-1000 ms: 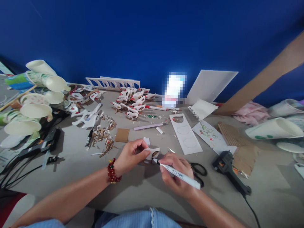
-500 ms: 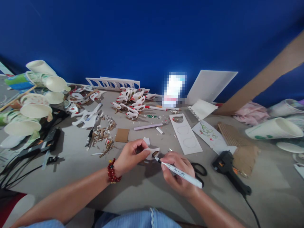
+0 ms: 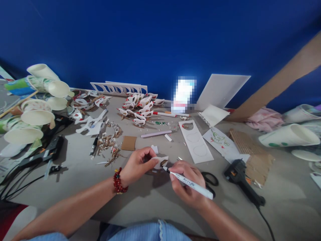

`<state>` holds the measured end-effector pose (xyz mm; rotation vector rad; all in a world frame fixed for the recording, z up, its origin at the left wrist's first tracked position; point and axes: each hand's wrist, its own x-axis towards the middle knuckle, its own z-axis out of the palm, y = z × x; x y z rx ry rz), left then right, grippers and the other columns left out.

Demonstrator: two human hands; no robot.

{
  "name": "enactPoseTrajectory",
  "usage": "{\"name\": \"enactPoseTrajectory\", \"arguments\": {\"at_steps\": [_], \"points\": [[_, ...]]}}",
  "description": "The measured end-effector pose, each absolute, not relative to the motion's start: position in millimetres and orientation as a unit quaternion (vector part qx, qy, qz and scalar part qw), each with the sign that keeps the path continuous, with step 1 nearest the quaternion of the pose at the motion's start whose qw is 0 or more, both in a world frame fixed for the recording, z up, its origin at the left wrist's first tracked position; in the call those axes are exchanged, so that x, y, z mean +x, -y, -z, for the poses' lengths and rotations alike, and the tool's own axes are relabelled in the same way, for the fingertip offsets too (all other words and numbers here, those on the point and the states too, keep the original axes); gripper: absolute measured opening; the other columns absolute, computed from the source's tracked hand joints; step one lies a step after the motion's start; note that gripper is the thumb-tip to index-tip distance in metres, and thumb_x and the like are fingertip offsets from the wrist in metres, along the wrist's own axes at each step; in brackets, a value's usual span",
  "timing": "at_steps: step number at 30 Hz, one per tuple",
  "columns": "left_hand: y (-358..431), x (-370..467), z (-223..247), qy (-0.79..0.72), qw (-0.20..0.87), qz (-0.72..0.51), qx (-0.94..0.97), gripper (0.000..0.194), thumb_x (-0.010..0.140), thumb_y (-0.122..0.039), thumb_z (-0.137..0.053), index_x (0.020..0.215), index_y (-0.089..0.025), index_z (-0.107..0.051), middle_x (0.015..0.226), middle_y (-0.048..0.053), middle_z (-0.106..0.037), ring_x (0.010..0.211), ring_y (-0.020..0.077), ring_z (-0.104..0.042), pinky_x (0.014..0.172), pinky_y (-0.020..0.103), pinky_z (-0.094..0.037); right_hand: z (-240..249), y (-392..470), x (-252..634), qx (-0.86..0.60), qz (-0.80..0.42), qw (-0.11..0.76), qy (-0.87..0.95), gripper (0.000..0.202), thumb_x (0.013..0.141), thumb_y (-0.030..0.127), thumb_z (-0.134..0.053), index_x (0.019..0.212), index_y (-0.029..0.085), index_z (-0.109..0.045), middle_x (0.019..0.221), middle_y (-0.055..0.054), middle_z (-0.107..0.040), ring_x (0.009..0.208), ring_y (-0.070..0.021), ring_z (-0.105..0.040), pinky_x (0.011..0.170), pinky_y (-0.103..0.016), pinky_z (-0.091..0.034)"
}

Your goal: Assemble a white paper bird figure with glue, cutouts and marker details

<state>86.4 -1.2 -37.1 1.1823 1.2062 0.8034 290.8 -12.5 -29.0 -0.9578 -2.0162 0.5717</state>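
Observation:
My left hand [image 3: 140, 164] pinches a small white bird-shaped cutout [image 3: 157, 163] between thumb and fingers, above the grey table. A dark-edged brownish patch shows on the cutout's right side. In my right hand [image 3: 187, 182] is a white acrylic marker [image 3: 192, 185], held like a pen. Its tip meets the cutout at the patch. Partly behind my right hand lie black-handled scissors [image 3: 212, 179]. Just beyond my left hand is a brown cardboard square [image 3: 128, 143]. Several similar white birds with red marks [image 3: 140, 108] are clustered farther back.
A black glue gun [image 3: 244, 182] with a cord lies at right. A white board with a cut hole [image 3: 200, 152] and a bird drawing [image 3: 220, 139] are beyond it. Paper scraps [image 3: 106, 142] and a lilac craft knife [image 3: 156, 134] lie mid-table. Paper cups [image 3: 37, 117] stack at left.
Almost nothing differs. The marker's rear end has shifted very slightly, while its tip stays at the cutout's patch.

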Motion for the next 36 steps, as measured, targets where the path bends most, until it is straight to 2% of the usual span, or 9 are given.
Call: {"name": "enactPoseTrajectory", "arguments": {"at_steps": [18, 29, 36], "points": [[1.0, 87.5, 35.8, -0.507, 0.597, -0.361, 0.506, 0.026, 0.081, -0.038, -0.065, 0.074, -0.015, -0.054, 0.063, -0.003, -0.052, 0.056, 0.0083, -0.045, 0.052, 0.018, -0.039, 27.4, 10.4, 295.3, -0.411, -0.186, 0.409, 0.793, 0.01, 0.081, 0.015, -0.053, 0.087, 0.023, -0.057, 0.068, 0.0, -0.066, 0.061, -0.0164, -0.065, 0.057, -0.027, -0.049], [1.8, 87.0, 38.1, -0.513, 0.602, -0.352, 0.502, 0.027, 0.082, -0.039, -0.064, 0.076, -0.015, -0.054, 0.066, -0.001, -0.055, 0.058, 0.0095, -0.05, 0.054, 0.019, -0.042, 25.5, 9.7, 295.7, -0.427, -0.183, 0.416, 0.782, 0.009, 0.082, 0.015, -0.054, 0.086, 0.022, -0.058, 0.069, -0.001, -0.066, 0.061, -0.0171, -0.065, 0.055, -0.028, -0.049], [1.3, 86.6, 38.6, -0.508, 0.603, -0.355, 0.502, 0.027, 0.082, -0.039, -0.065, 0.075, -0.015, -0.054, 0.063, -0.002, -0.053, 0.056, 0.0084, -0.047, 0.053, 0.019, -0.039, 30.4, 9.2, 298.6, -0.433, -0.181, 0.425, 0.774, 0.01, 0.081, 0.015, -0.055, 0.087, 0.023, -0.058, 0.069, -0.001, -0.065, 0.062, -0.0176, -0.065, 0.057, -0.029, -0.05]]}}
